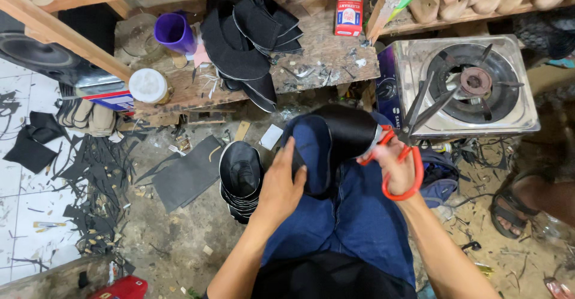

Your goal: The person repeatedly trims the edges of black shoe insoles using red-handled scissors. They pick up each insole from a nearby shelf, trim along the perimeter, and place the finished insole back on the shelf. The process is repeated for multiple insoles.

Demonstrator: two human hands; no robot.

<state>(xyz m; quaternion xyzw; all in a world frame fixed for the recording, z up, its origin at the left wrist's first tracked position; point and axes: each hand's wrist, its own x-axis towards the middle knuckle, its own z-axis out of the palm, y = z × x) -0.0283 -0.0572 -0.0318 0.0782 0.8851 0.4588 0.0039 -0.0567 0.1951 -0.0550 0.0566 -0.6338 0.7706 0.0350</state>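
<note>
Black and dark blue, the shoe upper (326, 146) lay across the person's lap, over blue jeans (353, 221), with its rounded black toe end pointing toward the right hand. The left hand (281, 188) was closed around the near edge of the upper, thumb on top and fingers tucked underneath. The right hand (392, 158) grasped a pair of scissors (413, 128) by the red handles, fingers through the loops; the dark blades stood apart, pointing up and away over the corner of the stove, with the pivot just beside the black end of the upper.

Just left of the lap, a stack of black uppers (241, 179) sat on the dirty floor, next to a flat dark sheet (185, 176) and a scatter of black offcuts (99, 173). Beyond the hands stood a rough wooden bench (329, 53) bearing a pile of black cut pieces (245, 35), a purple cup (173, 32), a white-lidded jar (148, 85) and a small red box (348, 14). To the right sat a single-burner metal gas stove (470, 86). A sandalled foot (521, 200) showed at the right edge.
</note>
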